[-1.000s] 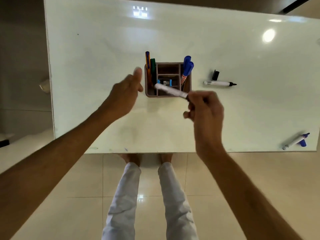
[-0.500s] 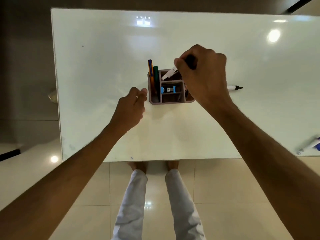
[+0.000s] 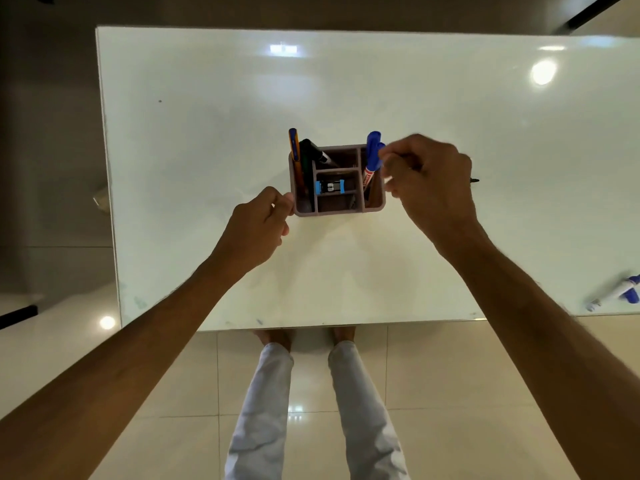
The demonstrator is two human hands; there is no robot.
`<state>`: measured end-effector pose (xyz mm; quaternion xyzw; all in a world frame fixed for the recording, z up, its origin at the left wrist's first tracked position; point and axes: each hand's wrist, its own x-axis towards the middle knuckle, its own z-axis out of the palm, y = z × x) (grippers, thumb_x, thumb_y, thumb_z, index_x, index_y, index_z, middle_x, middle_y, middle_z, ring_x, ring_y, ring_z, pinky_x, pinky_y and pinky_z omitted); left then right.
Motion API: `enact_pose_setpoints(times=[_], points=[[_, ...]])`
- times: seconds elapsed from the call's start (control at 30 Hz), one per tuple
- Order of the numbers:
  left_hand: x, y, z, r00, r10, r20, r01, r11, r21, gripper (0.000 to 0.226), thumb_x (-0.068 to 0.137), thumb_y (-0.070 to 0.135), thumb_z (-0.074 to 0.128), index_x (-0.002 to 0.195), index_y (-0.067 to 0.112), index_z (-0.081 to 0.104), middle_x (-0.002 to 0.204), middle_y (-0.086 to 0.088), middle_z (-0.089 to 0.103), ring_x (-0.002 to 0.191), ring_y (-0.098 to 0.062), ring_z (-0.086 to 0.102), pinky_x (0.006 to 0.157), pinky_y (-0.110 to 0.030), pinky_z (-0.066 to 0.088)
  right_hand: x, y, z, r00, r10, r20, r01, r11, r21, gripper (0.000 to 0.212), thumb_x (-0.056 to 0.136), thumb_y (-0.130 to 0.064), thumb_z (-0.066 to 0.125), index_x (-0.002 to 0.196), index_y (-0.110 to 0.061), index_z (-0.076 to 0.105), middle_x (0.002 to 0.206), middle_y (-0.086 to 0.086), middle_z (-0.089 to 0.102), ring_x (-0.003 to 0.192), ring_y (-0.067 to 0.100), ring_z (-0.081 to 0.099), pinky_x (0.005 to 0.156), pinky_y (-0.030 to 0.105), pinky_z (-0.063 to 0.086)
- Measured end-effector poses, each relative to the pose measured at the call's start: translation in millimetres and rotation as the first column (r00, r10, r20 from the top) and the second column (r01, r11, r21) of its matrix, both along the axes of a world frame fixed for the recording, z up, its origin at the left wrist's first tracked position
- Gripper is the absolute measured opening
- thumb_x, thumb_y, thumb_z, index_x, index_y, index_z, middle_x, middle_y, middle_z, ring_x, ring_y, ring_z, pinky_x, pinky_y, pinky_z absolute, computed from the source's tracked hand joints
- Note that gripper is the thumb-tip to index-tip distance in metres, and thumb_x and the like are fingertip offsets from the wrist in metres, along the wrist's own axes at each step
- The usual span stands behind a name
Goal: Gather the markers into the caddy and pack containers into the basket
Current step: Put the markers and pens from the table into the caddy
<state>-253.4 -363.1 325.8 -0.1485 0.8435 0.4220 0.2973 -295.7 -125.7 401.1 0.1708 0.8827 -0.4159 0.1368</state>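
Curling our left hand [image 3: 258, 233] loosely, we are resting its fingertips against the left wall of the caddy [image 3: 337, 211], pinching nothing that we can see. We are standing at the near edge of the white table [image 3: 207, 133], and the caddy is sitting near its middle, just ahead of both hands.

Moving right through the caddy, an orange-and-blue pen [image 3: 294, 147] and a green marker [image 3: 305, 161] are standing in the left compartment, and a black-capped marker [image 3: 317, 152] is leaning across the far compartment beside them. A small blue-and-black item [image 3: 329, 187] is lying in the middle compartment; we cannot tell what it is. Two blue-capped markers [image 3: 373, 150] are standing upright in the right compartment.

Our right hand [image 3: 429, 181] is hovering just right of those blue caps, fingers bent with thumb and forefinger drawn near each other; we cannot tell whether they are pinching anything. A black marker tip [image 3: 474, 180] is poking out from behind that hand, lying on the table. Far right, near the table's front corner, a white marker with its blue cap [image 3: 616, 294] is lying well apart from the caddy.
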Motion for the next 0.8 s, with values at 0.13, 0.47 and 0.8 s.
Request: enact_pose_setpoints(times=[0.13, 0.47, 0.8], points=[[9.5, 4.3, 1.4, 1.000, -0.017, -0.005, 0.017, 1.000, 0.019, 0.042, 0.111, 0.044, 0.040, 0.105, 0.010, 0.063, 0.082, -0.006, 0.070, 0.070, -0.016, 0.067, 0.051, -0.005, 0.041, 37.0, 29.6, -12.1, 0.996, -0.036, 0.082, 0.039, 0.999, -0.027, 0.018, 0.101, -0.010, 0.062, 0.106, -0.012, 0.079, 0.085, -0.001, 0.078, 0.065, 0.003, 0.070, 0.066, 0.015, 0.058], [57.2, 40.5, 4.3, 0.996, -0.048, 0.076, 0.043, 0.997, 0.071, 0.046, 0.109, 0.050, 0.038, 0.097, 0.015, 0.065, 0.077, -0.005, 0.069, 0.071, -0.017, 0.068, 0.067, -0.022, 0.048, 110.0, 70.5, -38.6, 0.959, -0.099, 0.264, 0.122, 0.990, -0.071, 0.019, 0.101, -0.010, 0.062, 0.101, -0.014, 0.080, 0.077, -0.001, 0.075, 0.057, 0.004, 0.067, 0.062, 0.012, 0.053], [57.0, 91.7, 0.6, 0.988, -0.113, 0.103, 0.104, 0.991, 0.088, 0.046, 0.109, 0.050, 0.038, 0.096, 0.016, 0.067, 0.078, -0.004, 0.070, 0.071, -0.015, 0.069, 0.066, -0.020, 0.046, 88.1, 102.3, -64.3, 0.978, 0.098, 0.182, -0.170, 0.884, 0.436, 0.047, 0.098, -0.015, 0.059, 0.144, -0.021, 0.051, 0.131, 0.007, 0.056, 0.083, 0.031, 0.066, 0.066, 0.038, 0.050]])
